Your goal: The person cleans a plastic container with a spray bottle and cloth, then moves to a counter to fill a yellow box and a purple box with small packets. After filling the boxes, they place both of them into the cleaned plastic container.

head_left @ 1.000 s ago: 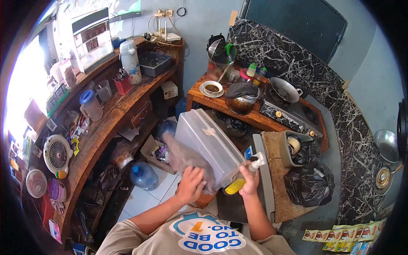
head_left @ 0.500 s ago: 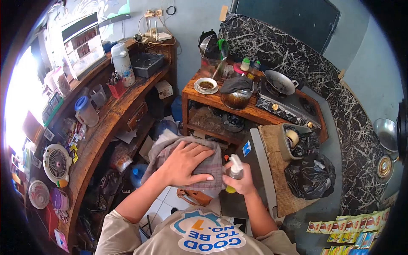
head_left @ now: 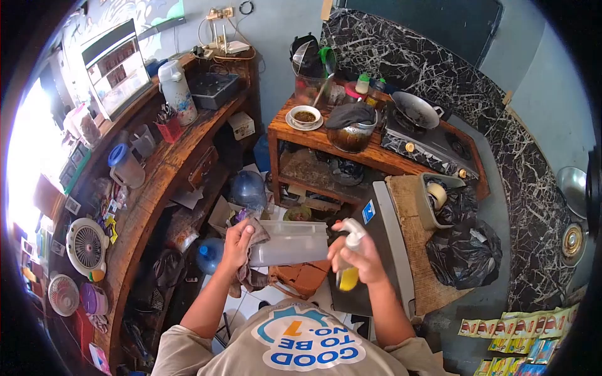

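Observation:
A translucent plastic container (head_left: 291,249) is held out in front of my body, long side across. My left hand (head_left: 236,245) is closed at its left end, gripping a greyish checked cloth (head_left: 251,277) that hangs down there and also folds over the container's edge. My right hand (head_left: 364,260) is wrapped round a spray bottle (head_left: 347,280) with a white pump head and yellow liquid. Its fingers come right up to the container's right end.
Below the container is a brown stool seat (head_left: 304,279). A grey fridge-like cabinet (head_left: 370,276) stands close on my right. Ahead, a wooden table (head_left: 295,139) carries a soup bowl (head_left: 305,116), a cloth-topped pot (head_left: 350,138) and a stove (head_left: 426,147). A curved wooden counter (head_left: 141,216) runs along the left.
The cloth, spread over the container before under my flat left hand, is now bunched at the left end, baring the container. My left hand has moved left and closed; the spray bottle has dropped slightly.

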Action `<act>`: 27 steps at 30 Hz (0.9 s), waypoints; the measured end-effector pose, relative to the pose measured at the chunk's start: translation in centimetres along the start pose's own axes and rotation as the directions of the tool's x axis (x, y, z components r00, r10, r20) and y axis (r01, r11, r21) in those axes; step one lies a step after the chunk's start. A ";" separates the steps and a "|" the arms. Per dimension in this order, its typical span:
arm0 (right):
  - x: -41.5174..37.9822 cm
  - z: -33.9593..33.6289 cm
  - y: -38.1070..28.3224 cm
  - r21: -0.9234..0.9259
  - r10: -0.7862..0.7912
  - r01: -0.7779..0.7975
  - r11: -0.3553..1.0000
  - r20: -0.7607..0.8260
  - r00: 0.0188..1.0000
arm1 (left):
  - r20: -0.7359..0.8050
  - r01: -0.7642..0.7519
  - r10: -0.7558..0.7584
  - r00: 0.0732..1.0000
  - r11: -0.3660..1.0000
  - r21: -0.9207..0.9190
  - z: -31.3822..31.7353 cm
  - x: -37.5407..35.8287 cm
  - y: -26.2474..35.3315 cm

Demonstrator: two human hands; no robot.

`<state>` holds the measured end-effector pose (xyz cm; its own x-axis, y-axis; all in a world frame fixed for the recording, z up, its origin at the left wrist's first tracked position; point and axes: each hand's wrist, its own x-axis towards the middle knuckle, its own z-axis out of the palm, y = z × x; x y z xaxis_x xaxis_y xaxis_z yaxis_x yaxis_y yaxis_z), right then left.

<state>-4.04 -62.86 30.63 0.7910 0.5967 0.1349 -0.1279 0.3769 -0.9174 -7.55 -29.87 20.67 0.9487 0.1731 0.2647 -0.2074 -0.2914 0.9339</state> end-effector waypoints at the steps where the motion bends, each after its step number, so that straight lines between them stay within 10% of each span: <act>1: 0.0 0.8 0.3 0.049 0.058 -0.059 0.997 0.038 0.998 | -0.017 0.043 -0.044 0.999 0.997 -0.068 0.3 -0.2 0.2; 12: 2.3 3.6 1.5 0.044 0.318 -0.326 0.944 0.127 0.939 | -0.061 0.111 -0.139 0.988 0.935 -0.335 1.5 -1.7 -1.1; 23: 2.5 -4.6 4.6 -0.412 -0.261 0.155 0.898 -0.216 0.941 | -0.121 0.241 -0.498 0.859 0.601 -0.762 0.0 -2.5 -4.1; 27: 2.3 -3.8 5.9 -0.164 -0.143 0.128 0.978 -0.084 0.986 | -0.162 0.252 -0.440 0.883 0.737 -0.627 0.9 -2.8 -5.7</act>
<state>-0.63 -61.96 24.10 0.8486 0.4752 0.2326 0.0742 0.3284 -0.9416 -8.80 -29.59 14.39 0.8906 0.4332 -0.1381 -0.0635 0.4193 0.9056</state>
